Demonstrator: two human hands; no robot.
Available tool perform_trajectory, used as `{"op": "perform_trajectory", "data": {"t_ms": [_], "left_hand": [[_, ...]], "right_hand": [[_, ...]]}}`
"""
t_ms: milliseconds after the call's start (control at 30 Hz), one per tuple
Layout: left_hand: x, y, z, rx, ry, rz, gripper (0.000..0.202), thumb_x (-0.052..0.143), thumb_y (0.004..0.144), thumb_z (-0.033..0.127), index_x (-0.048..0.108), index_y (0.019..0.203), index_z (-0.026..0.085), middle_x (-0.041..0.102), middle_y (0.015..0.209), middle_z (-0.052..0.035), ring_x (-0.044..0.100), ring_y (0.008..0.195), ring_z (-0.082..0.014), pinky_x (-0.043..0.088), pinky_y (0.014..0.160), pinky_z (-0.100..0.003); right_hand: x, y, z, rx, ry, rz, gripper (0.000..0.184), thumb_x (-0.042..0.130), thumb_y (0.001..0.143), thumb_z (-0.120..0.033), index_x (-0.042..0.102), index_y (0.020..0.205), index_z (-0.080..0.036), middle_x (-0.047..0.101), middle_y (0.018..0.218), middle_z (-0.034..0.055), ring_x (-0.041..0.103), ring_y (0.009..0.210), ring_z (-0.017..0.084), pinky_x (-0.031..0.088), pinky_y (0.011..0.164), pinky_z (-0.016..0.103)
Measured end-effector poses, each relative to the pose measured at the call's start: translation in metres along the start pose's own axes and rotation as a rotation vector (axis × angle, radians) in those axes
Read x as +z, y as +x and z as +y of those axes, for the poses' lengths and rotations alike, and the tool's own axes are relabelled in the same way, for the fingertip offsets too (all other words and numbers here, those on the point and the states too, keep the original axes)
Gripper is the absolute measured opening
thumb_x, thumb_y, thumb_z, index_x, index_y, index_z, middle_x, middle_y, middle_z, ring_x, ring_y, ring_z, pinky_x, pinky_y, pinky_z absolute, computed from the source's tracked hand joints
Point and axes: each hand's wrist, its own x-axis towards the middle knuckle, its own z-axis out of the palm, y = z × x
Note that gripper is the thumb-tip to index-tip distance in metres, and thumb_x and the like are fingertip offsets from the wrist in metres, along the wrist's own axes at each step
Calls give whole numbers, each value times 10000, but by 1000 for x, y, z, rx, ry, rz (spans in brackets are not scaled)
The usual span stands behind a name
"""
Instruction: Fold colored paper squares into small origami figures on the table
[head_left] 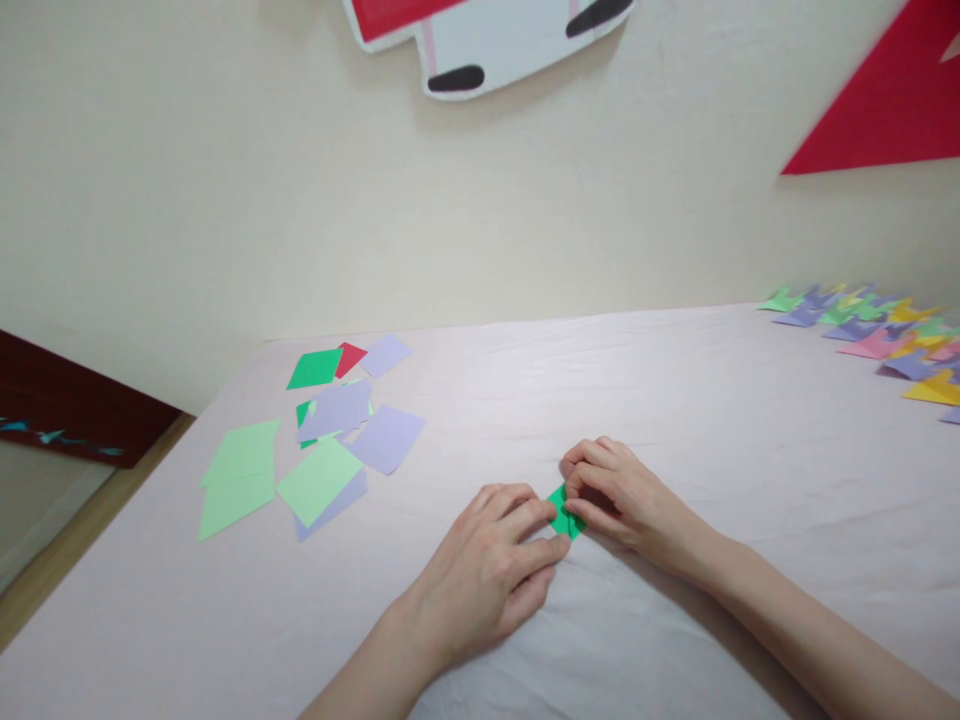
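Observation:
A small piece of bright green paper (564, 514) lies on the pale cloth between my hands, with a fold line showing across it. My left hand (499, 555) holds its left and lower edges down, fingertips curved onto the paper and thumb tucked beneath the palm. From the right, my right hand (619, 495) pinches the paper's upper right part between thumb and index finger. The fingers cover that side of the sheet, so its full shape is hidden.
Loose paper squares, light green (319, 480), lilac (388, 440), dark green (315, 368) and red (349, 359), lie at the left. Several folded paper pieces (877, 343) stand in rows at the far right. A wall (525, 220) with cut-out decorations rises behind the cloth-covered surface (480, 400).

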Motion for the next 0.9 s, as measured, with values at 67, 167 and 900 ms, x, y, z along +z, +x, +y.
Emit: {"op": "perform_trajectory", "data": {"t_ms": [67, 167, 900], "left_hand": [[0, 1, 0, 14, 1, 10, 182, 505, 957, 197, 632, 1087, 213, 627, 1180, -42, 484, 1150, -205, 405, 988, -366], [-1, 1, 1, 23, 10, 8, 174, 505, 960, 202, 630, 1081, 209, 635, 1154, -41, 489, 1146, -205, 408, 980, -367], [10, 6, 1, -115, 8, 161, 205, 625, 891, 174, 588, 1091, 206, 632, 1189, -36, 489, 1180, -221, 392, 1011, -396]], "right_hand": [[1, 0, -1, 9, -24, 3, 126, 574, 912, -154, 581, 793, -195, 614, 943, 56, 520, 867, 205, 404, 782, 352], [2, -1, -2, 13, -45, 5, 125, 580, 908, -147, 575, 794, -197, 616, 935, 54, 522, 868, 209, 400, 786, 357], [-5, -9, 5, -237, 4, -2, 227, 476, 993, -232, 639, 840, -195, 656, 850, 58, 546, 804, 177, 445, 752, 321]]}}
